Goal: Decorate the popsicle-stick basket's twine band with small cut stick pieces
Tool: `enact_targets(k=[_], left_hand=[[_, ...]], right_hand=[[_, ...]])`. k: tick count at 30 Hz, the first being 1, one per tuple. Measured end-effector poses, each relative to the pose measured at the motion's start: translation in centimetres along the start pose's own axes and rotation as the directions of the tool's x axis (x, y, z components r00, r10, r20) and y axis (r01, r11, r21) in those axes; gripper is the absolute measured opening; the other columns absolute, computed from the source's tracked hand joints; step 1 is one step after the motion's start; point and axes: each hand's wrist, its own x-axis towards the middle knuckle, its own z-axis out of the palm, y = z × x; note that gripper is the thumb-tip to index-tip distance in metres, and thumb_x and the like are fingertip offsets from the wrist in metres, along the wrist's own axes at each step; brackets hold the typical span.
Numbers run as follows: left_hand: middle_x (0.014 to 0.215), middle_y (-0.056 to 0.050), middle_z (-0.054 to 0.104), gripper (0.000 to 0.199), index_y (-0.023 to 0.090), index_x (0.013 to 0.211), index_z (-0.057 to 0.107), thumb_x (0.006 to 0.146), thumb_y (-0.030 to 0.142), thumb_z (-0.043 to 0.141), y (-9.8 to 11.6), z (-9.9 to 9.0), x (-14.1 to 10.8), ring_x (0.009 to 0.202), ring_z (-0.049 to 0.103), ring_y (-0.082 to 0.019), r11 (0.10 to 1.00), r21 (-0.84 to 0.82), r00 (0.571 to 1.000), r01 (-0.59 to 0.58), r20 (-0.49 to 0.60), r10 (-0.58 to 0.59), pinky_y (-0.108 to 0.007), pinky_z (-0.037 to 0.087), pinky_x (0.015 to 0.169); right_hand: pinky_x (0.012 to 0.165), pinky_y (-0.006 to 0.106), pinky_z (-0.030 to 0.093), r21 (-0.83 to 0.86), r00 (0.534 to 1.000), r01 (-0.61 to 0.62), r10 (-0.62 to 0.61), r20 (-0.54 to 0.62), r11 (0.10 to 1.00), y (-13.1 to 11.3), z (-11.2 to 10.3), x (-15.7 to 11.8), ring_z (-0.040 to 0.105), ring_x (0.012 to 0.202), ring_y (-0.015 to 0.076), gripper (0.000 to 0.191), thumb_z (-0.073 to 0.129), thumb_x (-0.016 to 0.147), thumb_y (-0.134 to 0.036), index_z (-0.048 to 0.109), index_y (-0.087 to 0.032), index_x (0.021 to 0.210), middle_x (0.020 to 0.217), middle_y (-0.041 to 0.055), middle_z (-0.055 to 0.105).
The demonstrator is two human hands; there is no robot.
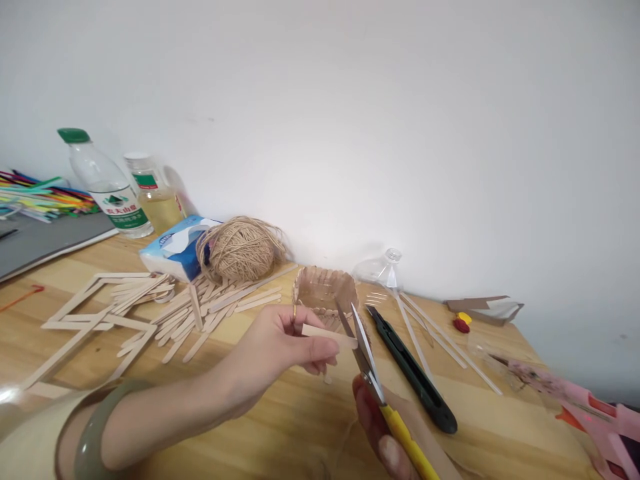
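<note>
My left hand (295, 340) pinches a short flat wooden stick (330, 335) between thumb and fingers, over the table's middle. Its right end lies at the scissor blades. The yellow-handled scissors (367, 360) are in my right hand (383, 427), blades pointing up and slightly apart. Just behind the stick stands a small square basket (325, 290) with a brown woven-looking rim, partly covered by the hand and blades. A dark green utility knife (415, 373) lies right of the scissors.
Loose craft sticks (185, 320) and joined stick frames (100, 320) lie left, below a twine ball (243, 250), tissue pack (183, 243) and bottles (120, 200). Thin strips (445, 340), a clear bottle top (385, 267) and a pink glue gun (590, 420) lie right.
</note>
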Motion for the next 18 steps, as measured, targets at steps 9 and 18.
enact_targets(k=[9, 18], left_hand=[[0.055, 0.000, 0.067, 0.012, 0.014, 0.060, 0.069, 0.062, 0.023, 0.076, -0.1, -0.1, -0.1, 0.052, 0.057, -0.008, 0.999, -0.032, 0.999, -0.012, -0.041, 0.010, -0.018, 0.046, 0.053], [0.060, -0.001, 0.070, 0.008, 0.016, 0.062, 0.072, 0.062, 0.023, 0.076, -0.1, -0.2, -0.1, 0.056, 0.059, -0.010, 0.999, 0.001, 0.997, -0.052, -0.053, 0.052, -0.019, 0.047, 0.056]], right_hand=[[0.048, 0.023, 0.034, -0.034, 0.998, -0.013, 0.015, 0.067, 0.999, -1.4, -0.1, 0.1, 0.038, 0.055, 0.0131, 0.053, 0.047, 0.068, -0.076, 0.045, -0.023, 0.073, 0.066, -0.0026, 0.035], [0.050, 0.025, 0.033, -0.116, 0.998, 0.034, -0.028, 0.058, 0.993, -1.6, -0.3, 0.0, 0.035, 0.056, 0.0140, 0.057, 0.043, 0.066, -0.080, 0.044, -0.023, 0.071, 0.064, -0.0026, 0.033]])
